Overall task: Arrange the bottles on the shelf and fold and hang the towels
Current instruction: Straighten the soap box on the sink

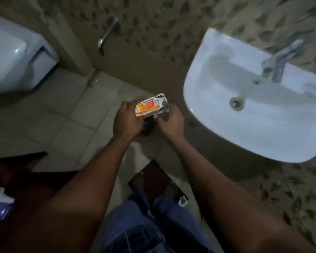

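Thing in your hands: a small carton. No bottle, shelf or folded towel shows here.
Where it is: up in the air in front of you, over the floor tiles, just left of the sink.
Your left hand: its fingers are curled round the near, left end of the carton and grip it.
Your right hand: its fingers look curled on the lower right edge of the carton. It is blurry there, so the hold is hard to see well.
Which way it lies: the long side runs from your left hand, up and to the right, toward the wall. The far end sticks out past both hands.
Nearer hand: both touch it. The left hand covers more of it.
How it looks: orange and yellow on the front, white at the far end, with a red patch. The far end looks torn open and the edge by your right hand looks silvery. It seems light and a bit squashed.
Under your hands: something dark. You cannot tell what it is.
Next move, a guess: keep the open end tipped up when you carry it, so nothing falls out.
Around you: a toilet tank at the left, a wall tap ahead.
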`<state>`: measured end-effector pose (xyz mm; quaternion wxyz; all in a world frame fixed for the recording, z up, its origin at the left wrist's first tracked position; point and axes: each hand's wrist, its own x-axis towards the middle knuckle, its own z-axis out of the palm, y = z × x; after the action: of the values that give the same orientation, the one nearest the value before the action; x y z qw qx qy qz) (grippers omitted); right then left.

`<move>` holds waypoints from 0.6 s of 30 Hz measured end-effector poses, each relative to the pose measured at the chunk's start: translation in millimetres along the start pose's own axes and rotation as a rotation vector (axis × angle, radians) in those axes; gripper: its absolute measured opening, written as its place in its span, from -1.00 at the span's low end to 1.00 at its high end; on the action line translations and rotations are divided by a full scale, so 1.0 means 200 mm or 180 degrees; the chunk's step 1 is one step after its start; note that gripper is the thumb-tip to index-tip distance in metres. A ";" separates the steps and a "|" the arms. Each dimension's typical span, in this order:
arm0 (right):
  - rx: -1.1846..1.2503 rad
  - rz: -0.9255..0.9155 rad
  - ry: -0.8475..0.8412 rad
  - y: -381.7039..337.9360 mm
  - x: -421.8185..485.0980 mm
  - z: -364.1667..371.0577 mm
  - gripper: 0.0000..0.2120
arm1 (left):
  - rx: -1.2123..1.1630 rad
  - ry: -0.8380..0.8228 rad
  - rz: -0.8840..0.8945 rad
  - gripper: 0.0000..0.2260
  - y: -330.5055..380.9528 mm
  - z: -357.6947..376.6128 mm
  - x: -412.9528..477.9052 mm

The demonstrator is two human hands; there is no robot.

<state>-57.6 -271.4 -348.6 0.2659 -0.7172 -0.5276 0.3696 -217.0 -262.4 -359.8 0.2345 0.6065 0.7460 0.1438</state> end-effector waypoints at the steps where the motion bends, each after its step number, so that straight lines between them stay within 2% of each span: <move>1: 0.0008 0.0093 -0.0062 0.03 0.04 0.10 -0.57 | -0.0025 -0.0058 -0.0040 -0.50 -0.10 0.05 0.03; 4: -0.0072 0.0294 -0.0196 0.14 0.20 0.40 -0.67 | 0.0024 -0.0325 -0.0178 -0.44 -0.33 0.23 0.12; 10: 0.0213 0.1196 -0.0495 0.59 0.50 0.86 -0.73 | 0.0106 -0.0875 -0.0382 -0.34 -0.69 0.65 0.21; 18: 0.0297 0.1611 -0.0468 1.15 0.80 1.27 -0.71 | 0.0038 -0.0969 -0.0485 -0.27 -1.00 1.30 0.41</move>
<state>-106.7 -190.8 -714.9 0.1588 -0.7844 -0.3318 0.4994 -261.3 -246.0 -695.4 0.3513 0.5644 0.7465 0.0276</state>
